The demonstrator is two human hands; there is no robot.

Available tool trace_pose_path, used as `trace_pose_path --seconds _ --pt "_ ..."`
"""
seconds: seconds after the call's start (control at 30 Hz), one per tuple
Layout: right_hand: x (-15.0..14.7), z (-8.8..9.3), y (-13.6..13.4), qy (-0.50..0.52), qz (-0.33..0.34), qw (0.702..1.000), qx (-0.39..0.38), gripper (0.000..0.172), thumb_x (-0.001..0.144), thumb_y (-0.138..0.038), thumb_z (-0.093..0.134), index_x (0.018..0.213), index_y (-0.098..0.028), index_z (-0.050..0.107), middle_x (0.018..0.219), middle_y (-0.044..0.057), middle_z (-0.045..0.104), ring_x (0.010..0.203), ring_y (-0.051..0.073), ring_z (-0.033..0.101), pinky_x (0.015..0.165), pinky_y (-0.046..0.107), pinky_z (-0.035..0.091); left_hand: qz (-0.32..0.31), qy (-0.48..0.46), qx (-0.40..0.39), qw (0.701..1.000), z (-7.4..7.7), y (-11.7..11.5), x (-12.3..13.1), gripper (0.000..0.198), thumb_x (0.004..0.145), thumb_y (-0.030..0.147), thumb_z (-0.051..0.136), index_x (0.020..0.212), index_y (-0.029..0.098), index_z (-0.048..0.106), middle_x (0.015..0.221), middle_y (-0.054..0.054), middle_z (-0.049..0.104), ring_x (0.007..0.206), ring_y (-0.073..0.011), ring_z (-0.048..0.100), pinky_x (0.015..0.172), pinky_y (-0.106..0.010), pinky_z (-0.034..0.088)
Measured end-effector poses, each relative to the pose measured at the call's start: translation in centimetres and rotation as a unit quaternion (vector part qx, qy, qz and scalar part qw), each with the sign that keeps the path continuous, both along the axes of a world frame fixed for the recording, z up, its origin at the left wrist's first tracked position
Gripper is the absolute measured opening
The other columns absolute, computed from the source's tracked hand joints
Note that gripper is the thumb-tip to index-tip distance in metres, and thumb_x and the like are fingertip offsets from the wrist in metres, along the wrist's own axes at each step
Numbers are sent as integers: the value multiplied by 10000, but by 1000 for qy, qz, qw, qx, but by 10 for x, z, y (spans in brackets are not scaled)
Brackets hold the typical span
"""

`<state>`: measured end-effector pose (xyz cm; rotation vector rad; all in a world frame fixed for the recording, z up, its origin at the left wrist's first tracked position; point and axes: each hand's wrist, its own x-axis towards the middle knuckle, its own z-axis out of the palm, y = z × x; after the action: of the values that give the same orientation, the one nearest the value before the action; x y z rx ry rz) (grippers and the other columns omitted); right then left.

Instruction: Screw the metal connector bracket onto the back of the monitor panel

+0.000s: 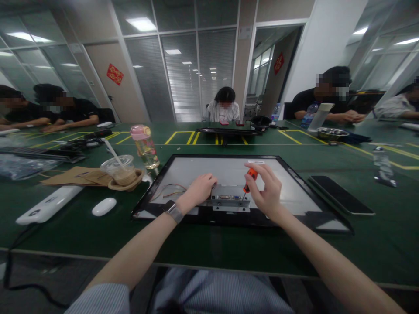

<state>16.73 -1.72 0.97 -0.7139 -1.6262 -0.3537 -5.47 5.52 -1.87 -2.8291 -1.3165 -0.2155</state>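
Observation:
A large flat panel (291, 192) with a black frame and pale back lies on the green table. Near its front edge is a metal bracket (225, 202) with blue and grey connector ports. In my right hand (266, 187) is a small orange-and-black screwdriver (251, 178), gripped between thumb and fingers, its tip down at the bracket's right end. My left hand (201, 188), with a watch at the wrist, rests at the bracket's left end, fingers curled; what they hold, if anything, is hidden. Thin wires (170, 192) lie on the panel to its left.
Left of the panel are a pink-capped bottle (145, 150), an iced drink cup (121, 168), a white mouse (104, 206) and a white power strip (49, 205). A black phone (340, 194) lies to the right. Several people sit around the table.

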Motion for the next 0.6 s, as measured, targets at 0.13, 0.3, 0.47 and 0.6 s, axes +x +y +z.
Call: trace_pose_path --seconds 0.13,0.3,0.47,0.6 --pt "1 -7 0 34 41 998 -24 312 1031 -157 445 1270 -234 630 852 24 671 694 189 644 658 342 535 -1 -4 -3 1000 -1 1 0 317 1015 25 416 1129 168 675 1141 -99 654 1070 -236 643 945 -347 515" --pt "4 -7 1 53 65 995 -49 225 1034 -184 472 1151 -246 654 879 27 697 729 192 658 659 338 529 -7 -13 -8 1000 -3 3 -1 307 1015 27 424 1125 170 672 1148 -97 651 1063 -225 641 940 -342 518" --pt "3 1 1 59 22 997 -35 121 989 -195 633 1061 -248 714 831 15 632 764 199 620 734 369 526 -7 -10 -3 1000 -3 2 -1 313 1006 20 426 1122 167 676 1144 -97 653 1058 -232 638 942 -349 516" --pt "3 -5 0 86 48 992 -81 230 1055 -222 500 1201 -234 677 882 36 678 743 187 650 660 341 541 -4 -9 -4 1000 -2 2 0 319 1011 23 418 1136 169 673 1151 -97 654 1063 -235 638 947 -352 514"
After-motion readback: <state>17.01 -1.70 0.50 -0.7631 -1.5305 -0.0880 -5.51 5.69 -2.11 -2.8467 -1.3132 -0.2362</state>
